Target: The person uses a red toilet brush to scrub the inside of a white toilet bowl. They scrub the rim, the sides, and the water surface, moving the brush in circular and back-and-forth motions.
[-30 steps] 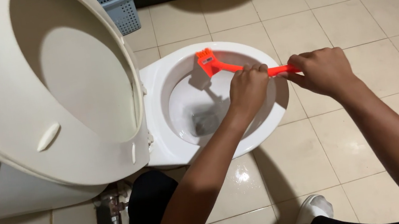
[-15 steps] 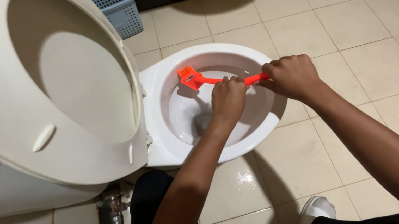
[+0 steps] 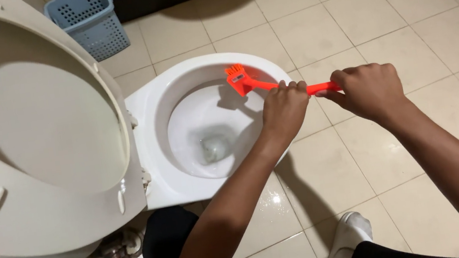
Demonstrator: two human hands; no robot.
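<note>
- Since the earlier frames your brush [image 3: 246, 81] has shifted: its orange head now sits at the far inner wall of the toilet bowl [image 3: 150, 122], just under the rim, where a second ago it was higher on the rim's far side.
- Your left hand [image 3: 283, 112] is wrapped around the middle of the orange handle, fingers [image 3: 290, 88] pressed together over it, as before.
- Your right hand [image 3: 368, 90] is closed on the handle's end, out past the bowl's edge and above the floor tiles [image 3: 346, 14]; only a short stretch of orange shows between your two hands.
- The bowl holds a small pool of water [image 3: 214, 146] at its bottom; the brush head is well above it.
- The seat and lid [image 3: 30, 134] stand raised together on the left.
- One blue perforated basket [image 3: 85, 24] stands on the floor beyond the bowl; you cannot tell what is in it.
- Counted: one brush, one toilet, one basket, two hands on the handle.
- A white sock [image 3: 346, 239] shows at the bottom edge on the tiles.
</note>
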